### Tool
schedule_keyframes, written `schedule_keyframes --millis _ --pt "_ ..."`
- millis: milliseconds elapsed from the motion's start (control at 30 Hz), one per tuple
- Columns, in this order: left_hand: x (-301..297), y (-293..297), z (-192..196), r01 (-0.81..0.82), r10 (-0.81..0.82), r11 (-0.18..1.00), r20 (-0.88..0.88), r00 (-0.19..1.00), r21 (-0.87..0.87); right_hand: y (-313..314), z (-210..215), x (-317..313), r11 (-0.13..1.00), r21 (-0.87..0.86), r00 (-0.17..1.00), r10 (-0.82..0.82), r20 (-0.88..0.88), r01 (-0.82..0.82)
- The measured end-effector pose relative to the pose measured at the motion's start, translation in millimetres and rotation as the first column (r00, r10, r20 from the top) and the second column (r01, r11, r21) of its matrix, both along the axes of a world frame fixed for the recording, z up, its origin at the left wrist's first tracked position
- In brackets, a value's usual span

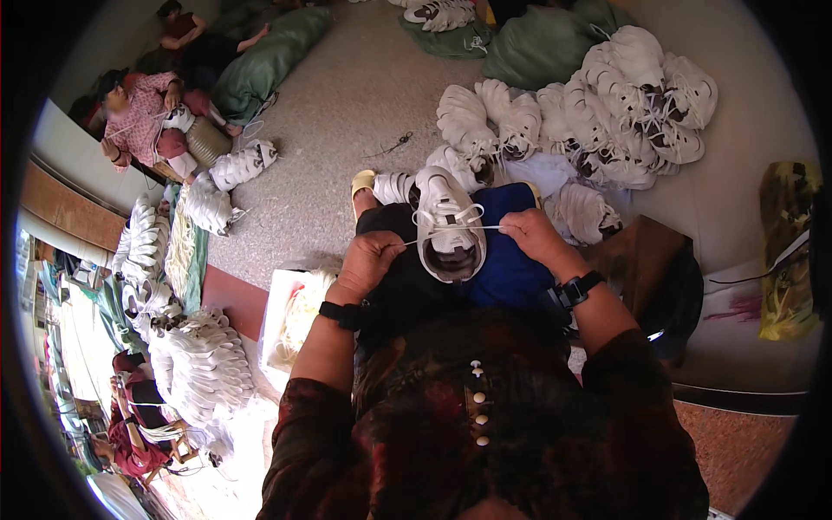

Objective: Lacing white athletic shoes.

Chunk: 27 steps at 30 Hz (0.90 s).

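Dark patterned shirt (529,399), pale buttons down the front, was nearest the camera, with my forearms coming up either side. Black band (344,315) on my left wrist, black watch (574,292) on the right. White sneaker (442,195) sat on my lap between the two hands, toward the knee edge, toe pointing away, collar opening facing me. Black cloth under it on the left leg, blue cloth (505,212) on the right.

Grip: left hand (371,260) pinched one side of the white lace (465,228), fingertips closed. Right hand (533,234) pinched the other side, also closed. Lace ran straight and taut across the sneaker between them; loops showed above that line.

Yellow slipper (362,180) showed past my left knee. On the floor by my left forearm: white box (282,303) of pale strands. Toward the floor's far right edge, by the wall: sneaker pile (637,104), green sack (542,52) just behind. Another sneaker heap (199,364) was left of the box. At the floor's far left edge, a co-worker in a pink patterned shirt (143,117) sat with a white shoe on the lap.
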<state>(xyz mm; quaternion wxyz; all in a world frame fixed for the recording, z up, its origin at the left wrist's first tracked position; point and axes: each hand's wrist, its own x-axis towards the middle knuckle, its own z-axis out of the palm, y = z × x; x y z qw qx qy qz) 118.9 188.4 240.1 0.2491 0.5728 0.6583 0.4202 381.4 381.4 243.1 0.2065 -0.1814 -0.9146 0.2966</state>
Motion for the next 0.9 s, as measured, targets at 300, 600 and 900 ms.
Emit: schedule_keyframes --millis 300,600,900 --pt "-59.2 -43.9 8.8 -0.133 0.151 0.977 0.103 0.983 -0.166 54.6 22.4 49.5 0.987 -0.001 0.984 -0.159 0.074 0.160" --pt "-129.8 -112.3 -3.8 -0.356 0.403 0.855 0.051 0.914 -0.377 110.6 39.4 106.4 0.896 0.341 0.935 -0.338 0.106 0.285" --pt "-6.1 -29.9 -3.1 -0.056 0.319 0.924 0.681 0.659 -0.379 11.6 -13.6 3.2 0.224 -0.972 0.873 -0.484 -0.051 0.068"
